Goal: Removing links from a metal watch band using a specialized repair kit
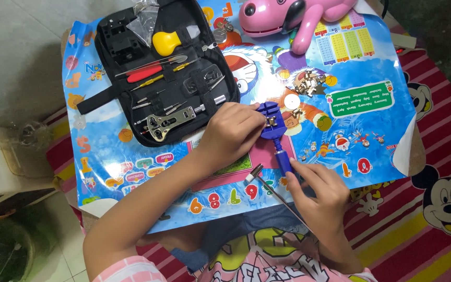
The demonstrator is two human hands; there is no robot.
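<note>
A blue watch-link remover tool (273, 128) lies on a colourful cartoon poster (340, 141), with a metal watch piece seated in its slot. My left hand (229, 134) grips the tool's head from the left. My right hand (317, 196) pinches the tool's blue screw handle (284, 162) at the near end. A small metal hammer (267, 183) lies on the poster between my hands, its handle running under my right hand.
An open black tool case (165, 68) with screwdrivers, a yellow-handled tool and a wrench lies at upper left. A pink toy dog (293, 18) sits at the top. Loose watch parts (309, 83) rest mid-poster. A striped cartoon cloth (434, 156) covers the right.
</note>
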